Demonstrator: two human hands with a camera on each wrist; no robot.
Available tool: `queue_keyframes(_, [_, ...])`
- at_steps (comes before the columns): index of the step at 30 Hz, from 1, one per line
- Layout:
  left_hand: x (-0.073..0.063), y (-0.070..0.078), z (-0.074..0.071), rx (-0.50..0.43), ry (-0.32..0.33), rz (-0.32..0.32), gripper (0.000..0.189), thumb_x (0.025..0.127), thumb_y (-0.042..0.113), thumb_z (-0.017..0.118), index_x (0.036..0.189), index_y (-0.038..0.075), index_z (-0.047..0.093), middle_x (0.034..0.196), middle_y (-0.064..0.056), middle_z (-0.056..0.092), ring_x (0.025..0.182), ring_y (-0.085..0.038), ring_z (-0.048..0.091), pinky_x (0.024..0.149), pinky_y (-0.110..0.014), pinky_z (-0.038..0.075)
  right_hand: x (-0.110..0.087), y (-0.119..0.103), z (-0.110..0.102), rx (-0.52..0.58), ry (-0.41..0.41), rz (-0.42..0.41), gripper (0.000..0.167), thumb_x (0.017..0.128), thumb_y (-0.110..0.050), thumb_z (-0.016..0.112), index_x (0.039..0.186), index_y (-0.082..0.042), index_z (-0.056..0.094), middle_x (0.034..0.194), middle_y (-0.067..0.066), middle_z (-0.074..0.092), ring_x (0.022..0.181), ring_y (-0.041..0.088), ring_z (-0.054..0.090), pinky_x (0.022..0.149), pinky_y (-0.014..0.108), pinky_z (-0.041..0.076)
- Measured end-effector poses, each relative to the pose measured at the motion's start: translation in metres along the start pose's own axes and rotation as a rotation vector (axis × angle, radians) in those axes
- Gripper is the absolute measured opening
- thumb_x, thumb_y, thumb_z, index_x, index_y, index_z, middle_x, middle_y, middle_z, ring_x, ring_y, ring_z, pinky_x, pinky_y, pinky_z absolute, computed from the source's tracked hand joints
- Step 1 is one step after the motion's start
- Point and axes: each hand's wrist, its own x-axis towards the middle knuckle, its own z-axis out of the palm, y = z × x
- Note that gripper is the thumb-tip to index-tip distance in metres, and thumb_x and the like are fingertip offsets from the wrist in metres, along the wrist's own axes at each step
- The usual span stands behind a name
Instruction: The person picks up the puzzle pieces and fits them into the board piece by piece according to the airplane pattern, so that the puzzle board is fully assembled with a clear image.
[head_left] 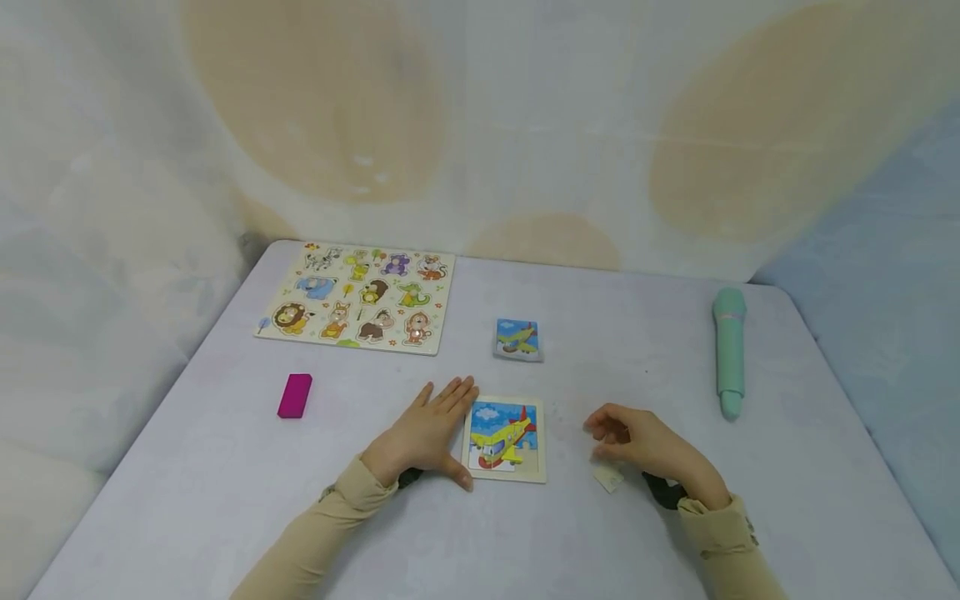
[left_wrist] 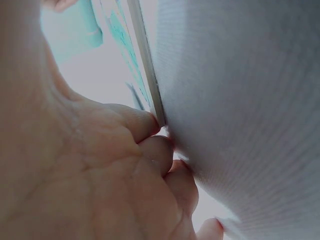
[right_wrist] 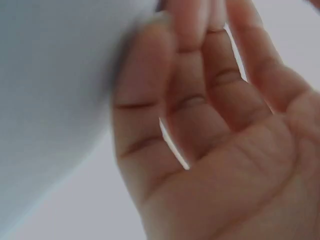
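Note:
A small framed jigsaw puzzle with a yellow airplane picture lies on the table; a gap with bare backing shows at its lower right. My left hand rests at the puzzle's left side, fingers stretched forward, thumb by the near corner. In the left wrist view, a fingertip touches the frame's edge. To the right, my right hand hovers with loosely bent fingers, and nothing shows held in it. Just below it lies a pale jigsaw piece, plain side up, partly near the thumb.
A small airplane picture packet lies beyond the puzzle. At the back left is an animal peg board, with a magenta block nearer. A mint-green toy microphone lies at the right. Curtains stand behind and beside the table.

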Motion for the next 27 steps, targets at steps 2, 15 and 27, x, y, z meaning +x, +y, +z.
queue_keyframes(2, [0.0, -0.001, 0.0, 0.009, -0.005, -0.002, 0.132, 0.055, 0.066, 0.083, 0.155, 0.005, 0.02, 0.164, -0.011, 0.014, 0.152, -0.028, 0.012, 0.121, -0.057, 0.011, -0.011, 0.002, -0.001, -0.026, -0.001, 0.024, 0.034, 0.081, -0.022, 0.078, 0.107, -0.008, 0.062, 0.098, 0.001, 0.062, 0.084, 0.006, 0.052, 0.073, 0.019, 0.048])
queue_keyframes(15, [-0.001, 0.001, -0.001, -0.012, -0.002, -0.004, 0.131, 0.056, 0.063, 0.084, 0.154, 0.004, 0.021, 0.163, -0.011, 0.015, 0.152, -0.028, 0.012, 0.121, -0.057, 0.01, 0.019, -0.004, 0.009, -0.135, 0.078, -0.004, 0.025, 0.082, -0.008, 0.075, 0.102, -0.009, 0.061, 0.074, -0.002, 0.049, 0.064, 0.008, 0.043, 0.057, 0.02, 0.037])
queue_keyframes(27, [0.001, 0.0, 0.002, -0.006, -0.008, -0.014, 0.132, 0.055, 0.064, 0.084, 0.155, 0.006, 0.02, 0.164, -0.009, 0.014, 0.152, -0.026, 0.011, 0.121, -0.056, 0.01, 0.048, -0.031, 0.021, -0.157, 0.08, 0.103, 0.034, 0.082, -0.02, 0.078, 0.104, -0.004, 0.057, 0.067, 0.0, 0.047, 0.058, 0.011, 0.041, 0.053, 0.021, 0.032])
